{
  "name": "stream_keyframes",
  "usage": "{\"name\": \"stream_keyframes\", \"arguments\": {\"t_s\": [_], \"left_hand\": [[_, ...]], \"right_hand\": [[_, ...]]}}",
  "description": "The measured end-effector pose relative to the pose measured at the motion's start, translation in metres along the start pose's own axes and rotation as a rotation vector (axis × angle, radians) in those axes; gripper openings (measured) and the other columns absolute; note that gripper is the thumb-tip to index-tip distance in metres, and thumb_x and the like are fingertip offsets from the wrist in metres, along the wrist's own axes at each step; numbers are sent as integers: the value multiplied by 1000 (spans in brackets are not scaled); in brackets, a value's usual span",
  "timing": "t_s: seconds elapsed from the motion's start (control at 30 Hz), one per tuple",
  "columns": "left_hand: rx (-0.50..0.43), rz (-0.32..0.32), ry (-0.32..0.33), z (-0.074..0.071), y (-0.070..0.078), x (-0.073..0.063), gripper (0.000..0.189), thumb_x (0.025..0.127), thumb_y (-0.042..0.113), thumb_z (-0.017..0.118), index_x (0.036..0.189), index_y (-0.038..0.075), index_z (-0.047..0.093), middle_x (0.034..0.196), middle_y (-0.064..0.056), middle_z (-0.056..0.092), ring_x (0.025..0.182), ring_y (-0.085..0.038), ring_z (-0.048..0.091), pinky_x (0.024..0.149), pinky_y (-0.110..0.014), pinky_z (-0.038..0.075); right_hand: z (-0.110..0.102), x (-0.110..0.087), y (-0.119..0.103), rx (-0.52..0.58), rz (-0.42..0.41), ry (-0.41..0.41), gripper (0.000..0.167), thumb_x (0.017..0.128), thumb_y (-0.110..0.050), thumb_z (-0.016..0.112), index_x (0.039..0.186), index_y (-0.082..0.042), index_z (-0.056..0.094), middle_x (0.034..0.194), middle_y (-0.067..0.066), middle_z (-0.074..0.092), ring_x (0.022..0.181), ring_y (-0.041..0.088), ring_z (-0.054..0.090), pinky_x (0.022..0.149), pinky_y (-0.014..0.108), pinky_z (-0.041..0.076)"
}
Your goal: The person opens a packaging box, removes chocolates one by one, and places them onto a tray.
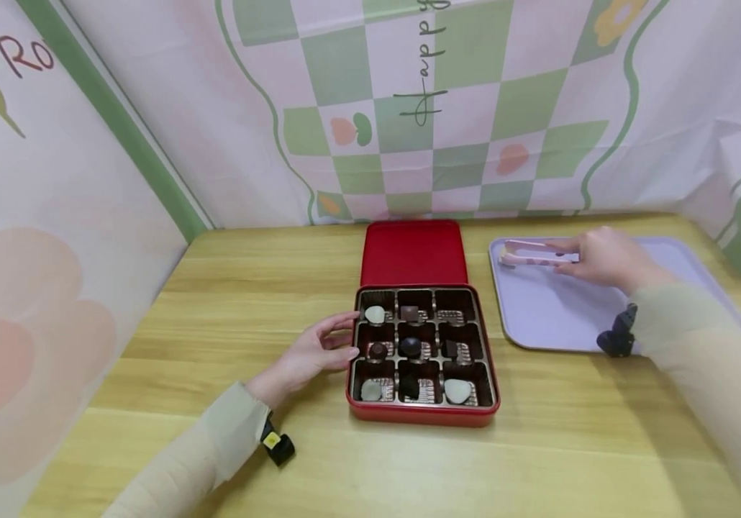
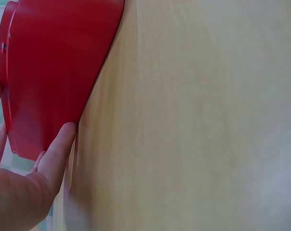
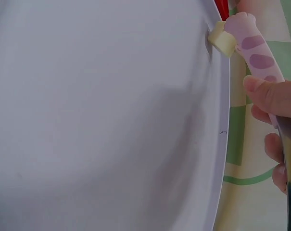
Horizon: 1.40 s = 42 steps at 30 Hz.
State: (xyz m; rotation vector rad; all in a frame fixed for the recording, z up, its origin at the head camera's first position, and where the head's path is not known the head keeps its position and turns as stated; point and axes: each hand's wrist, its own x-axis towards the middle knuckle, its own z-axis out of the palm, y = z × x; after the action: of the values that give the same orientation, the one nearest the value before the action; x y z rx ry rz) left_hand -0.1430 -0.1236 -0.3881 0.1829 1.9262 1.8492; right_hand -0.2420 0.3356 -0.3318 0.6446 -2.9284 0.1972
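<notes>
My right hand (image 1: 610, 259) holds pale pink tongs (image 3: 255, 45) with darker stripes and a paw-shaped tip. At their tip is a pale yellow block (image 3: 222, 39), over the far left edge of the lavender tray (image 1: 539, 313); whether it touches the tray I cannot tell. An open red tin (image 1: 422, 415) lies at the middle of the table, its divided insert bearing white and dark chocolates, among them a round dark chocolate (image 1: 411, 347). Against the tin's left side rests my left hand (image 1: 308, 356), thumb and fingers extended along the wall in the left wrist view.
Behind the tin, its red lid (image 1: 414, 253) lies folded back near the patterned cloth (image 1: 403, 169). The lavender tray stands a short gap to the tin's right. Light wooden tabletop (image 1: 247, 288) stretches to the left and in front.
</notes>
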Motion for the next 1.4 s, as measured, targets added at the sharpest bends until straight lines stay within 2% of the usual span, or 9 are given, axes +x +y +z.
{"name": "stream_keyframes", "arguments": {"t_s": [0.33,0.57,0.67,0.77,0.87,1.2,1.4], "left_hand": [[3,-1,5,0,1,1,66,86,-5,61,145,8,36,143,-21,37,126,-34,43,90,-37,55],[6,2,-1,0,0,0,66,85,-4,62,145,9,36,144,-21,36,127,-35,42,90,-38,55],[4,-3,0,0,-1,0,66,85,-4,62,145,9,37,144,-20,35,127,-35,42,89,-38,55],[2,-2,-1,-1,-1,1,66,85,-4,62,145,9,36,144,-20,35,127,-34,43,89,-38,56],[2,-2,-2,-1,-1,1,66,86,-4,62,145,10,36,145,-20,35,127,-34,43,90,-37,55],[1,7,2,-2,2,1,66,86,-5,61,145,9,36,143,-21,36,128,-36,42,90,-39,55],[-1,-3,-2,-2,2,0,66,85,-4,62,145,10,36,144,-20,36,128,-35,42,90,-38,55]], "right_hand": [[3,2,0,37,62,-38,51,74,-25,79,118,-4,64,48,2,42,51,19,40,48,30,33],[7,2,4,55,75,-61,54,75,-27,79,121,-3,63,50,2,43,54,20,43,50,31,34],[8,2,5,65,69,-67,57,75,-28,79,122,-2,61,55,6,51,58,22,46,53,33,36],[8,1,5,86,72,-54,58,75,-26,79,124,-1,60,67,14,61,62,23,49,54,33,37],[6,-1,5,111,79,-40,59,75,-24,79,125,0,58,73,17,63,61,22,48,54,31,37],[-4,-7,3,129,85,-3,61,74,-23,79,127,0,58,61,5,52,57,18,43,52,28,35],[-8,-15,-2,131,67,40,59,72,-20,80,124,1,60,62,3,55,56,15,44,52,27,37]]}}
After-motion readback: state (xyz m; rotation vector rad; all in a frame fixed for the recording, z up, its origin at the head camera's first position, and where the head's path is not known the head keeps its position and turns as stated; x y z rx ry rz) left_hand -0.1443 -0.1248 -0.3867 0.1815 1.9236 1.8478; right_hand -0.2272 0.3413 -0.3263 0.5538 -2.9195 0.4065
